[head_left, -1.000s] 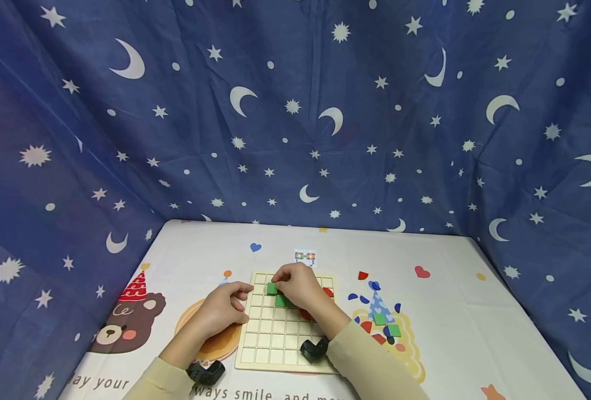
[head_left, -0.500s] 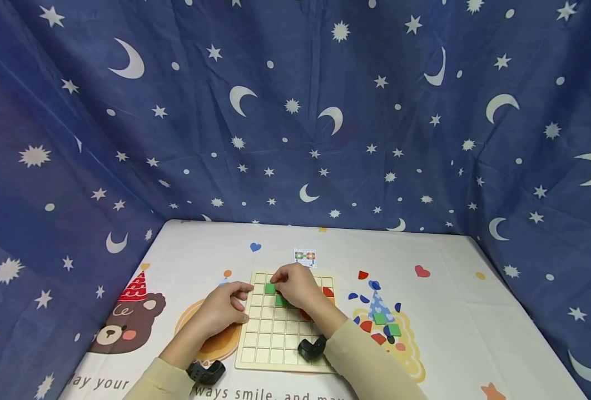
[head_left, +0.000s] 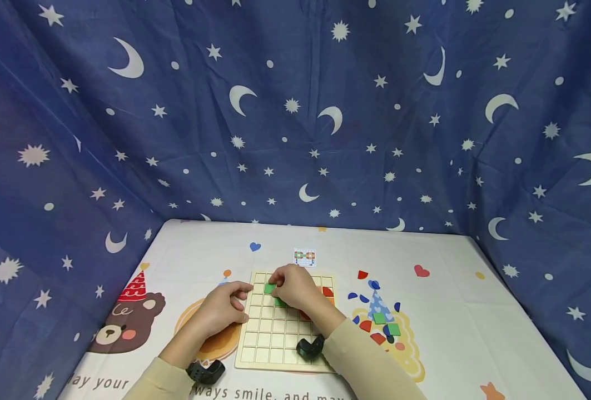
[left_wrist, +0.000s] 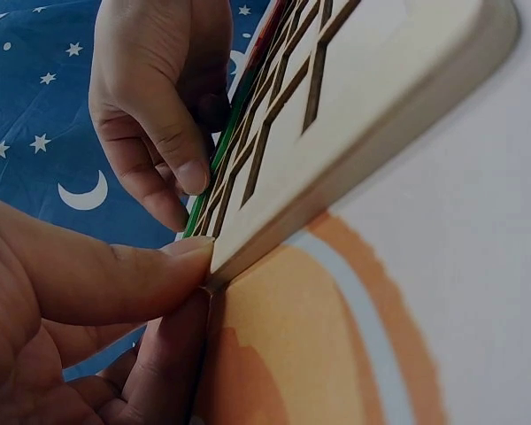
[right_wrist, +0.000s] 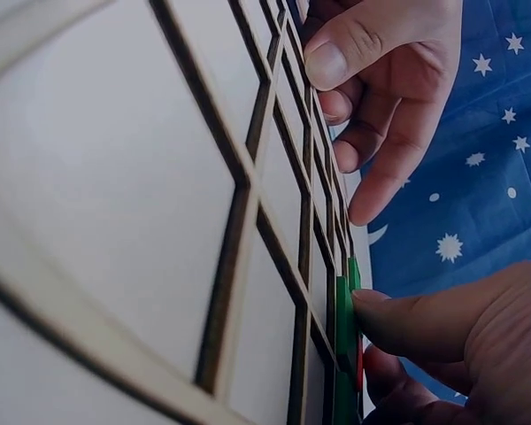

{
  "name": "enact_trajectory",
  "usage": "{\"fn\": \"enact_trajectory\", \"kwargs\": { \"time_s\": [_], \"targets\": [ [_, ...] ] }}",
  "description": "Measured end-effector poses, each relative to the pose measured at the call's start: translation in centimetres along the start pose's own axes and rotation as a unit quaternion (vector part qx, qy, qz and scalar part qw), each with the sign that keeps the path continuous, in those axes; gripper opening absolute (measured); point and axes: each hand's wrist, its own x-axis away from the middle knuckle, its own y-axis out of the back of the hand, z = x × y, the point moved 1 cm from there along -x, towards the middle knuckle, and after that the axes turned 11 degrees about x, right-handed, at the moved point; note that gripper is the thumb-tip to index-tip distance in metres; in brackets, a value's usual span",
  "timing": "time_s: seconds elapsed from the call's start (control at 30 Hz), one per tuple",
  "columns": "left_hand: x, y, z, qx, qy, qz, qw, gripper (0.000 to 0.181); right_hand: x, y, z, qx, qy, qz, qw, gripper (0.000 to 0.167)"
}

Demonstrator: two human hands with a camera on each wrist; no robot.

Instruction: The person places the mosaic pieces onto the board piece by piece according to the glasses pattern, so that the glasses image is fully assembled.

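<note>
A pale wooden grid board (head_left: pixel 270 340) lies on the table. My left hand (head_left: pixel 222 308) is at its left edge, the thumb and fingertips touching the rim; in the left wrist view the thumb (left_wrist: pixel 115 276) presses against that edge. My right hand (head_left: pixel 295 286) reaches over the upper part of the board and pinches a green square tile (head_left: pixel 269 288) between thumb and fingers. Another green tile (head_left: pixel 279 302) sits just below it. In the right wrist view the right thumb (right_wrist: pixel 398 314) meets the green pieces (right_wrist: pixel 343 328). Red pieces (head_left: pixel 327 291) on the board are partly hidden by the right arm.
Right of the board lie loose pieces: green squares (head_left: pixel 393 329), red pieces (head_left: pixel 377 338) and blue pieces (head_left: pixel 364 299). Behind the board lies a small printed pattern card (head_left: pixel 304 257). A blue star-and-moon curtain (head_left: pixel 295 111) encloses the table at the back and sides.
The right hand has shifted slightly left with the green square tile, which has moved a little left on the board. The left hand has stayed at the board's edge.
</note>
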Motion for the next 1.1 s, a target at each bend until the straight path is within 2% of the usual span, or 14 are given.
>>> {"fn": "enact_trajectory", "kwargs": {
  "time_s": [0.27,0.53,0.77,0.93,1.1],
  "targets": [
    [0.0,-0.2,0.2,0.004,0.011,-0.003,0.9999,0.065,0.2,0.2,-0.2,-0.011,-0.003,0.005,0.9999,0.016],
    [0.0,-0.1,0.1,0.005,0.005,-0.004,1.0,0.066,1.3,2.0,-0.7,-0.063,0.003,0.0,0.998,0.011],
    [0.0,0.0,0.1,0.006,0.0,-0.001,1.0,0.067,2.7,4.2,-2.7,-0.084,-0.003,-0.002,0.9964,0.01],
    [0.0,-0.1,0.1,0.004,0.001,-0.002,1.0,0.066,4.2,5.9,-4.6,-0.086,-0.033,-0.011,0.9957,0.012],
    [0.0,-0.1,0.2,0.003,0.003,-0.005,1.0,0.065,6.2,7.4,-6.6,-0.066,-0.058,-0.013,0.996,0.015]
  ]
}}
